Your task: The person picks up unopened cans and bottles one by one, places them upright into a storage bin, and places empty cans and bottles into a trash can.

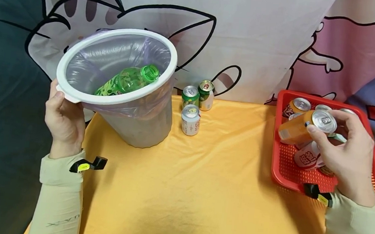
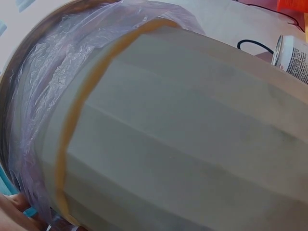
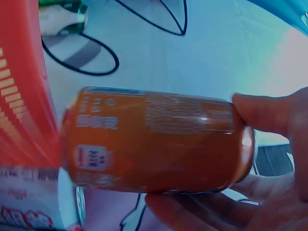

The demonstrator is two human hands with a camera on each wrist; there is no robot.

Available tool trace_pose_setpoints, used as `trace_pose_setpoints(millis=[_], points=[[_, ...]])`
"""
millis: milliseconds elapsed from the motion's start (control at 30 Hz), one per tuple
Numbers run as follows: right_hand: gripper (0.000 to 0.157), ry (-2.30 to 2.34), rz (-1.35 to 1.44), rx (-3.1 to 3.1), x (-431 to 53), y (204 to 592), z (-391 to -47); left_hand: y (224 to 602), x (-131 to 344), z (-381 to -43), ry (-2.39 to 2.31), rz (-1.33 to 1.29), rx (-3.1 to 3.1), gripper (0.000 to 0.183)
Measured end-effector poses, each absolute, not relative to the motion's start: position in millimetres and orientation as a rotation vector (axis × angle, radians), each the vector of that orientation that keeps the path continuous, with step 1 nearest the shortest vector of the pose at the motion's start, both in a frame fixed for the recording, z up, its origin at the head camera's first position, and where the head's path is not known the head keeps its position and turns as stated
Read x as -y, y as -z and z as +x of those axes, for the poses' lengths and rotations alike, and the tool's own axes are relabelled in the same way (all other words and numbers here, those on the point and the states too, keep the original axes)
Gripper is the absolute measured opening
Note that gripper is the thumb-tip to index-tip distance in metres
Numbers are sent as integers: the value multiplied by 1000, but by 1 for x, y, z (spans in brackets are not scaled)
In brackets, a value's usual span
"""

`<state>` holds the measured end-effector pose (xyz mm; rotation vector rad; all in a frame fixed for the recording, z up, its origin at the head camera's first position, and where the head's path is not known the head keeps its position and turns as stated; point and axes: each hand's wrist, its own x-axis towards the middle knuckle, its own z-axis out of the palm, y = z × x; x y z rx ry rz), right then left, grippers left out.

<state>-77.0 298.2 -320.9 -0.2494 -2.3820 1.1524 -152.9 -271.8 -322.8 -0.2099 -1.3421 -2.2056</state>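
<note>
My left hand [image 1: 64,121] grips the white rim [image 1: 115,101] of a grey trash bin [image 1: 136,127], which leans on the table. A translucent purple bag [image 2: 48,91] lines the bin, and a green plastic bottle [image 1: 128,80] lies inside. On the right, my right hand [image 1: 352,150] holds an orange soda can [image 1: 298,128] by its top end, tilted above a red basket [image 1: 287,183]. In the right wrist view the can [image 3: 159,139] lies between thumb and fingers. A pink-and-white can [image 1: 308,157] and several other cans sit in the basket, partly hidden by the hand.
Beside the bin stand two green cans, one [image 1: 190,95] left of the other [image 1: 206,95], with a white can [image 1: 190,121] in front. A yellow cloth [image 1: 214,193] covers the table. A printed curtain [image 1: 254,37] hangs behind.
</note>
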Motion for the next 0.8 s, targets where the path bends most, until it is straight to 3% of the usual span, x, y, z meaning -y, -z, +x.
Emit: trace_pose_setpoints(millis=[800], points=[[69,-608,-102,2922,-323,338,-87,327,271,-157,2164,-241,1328,55]])
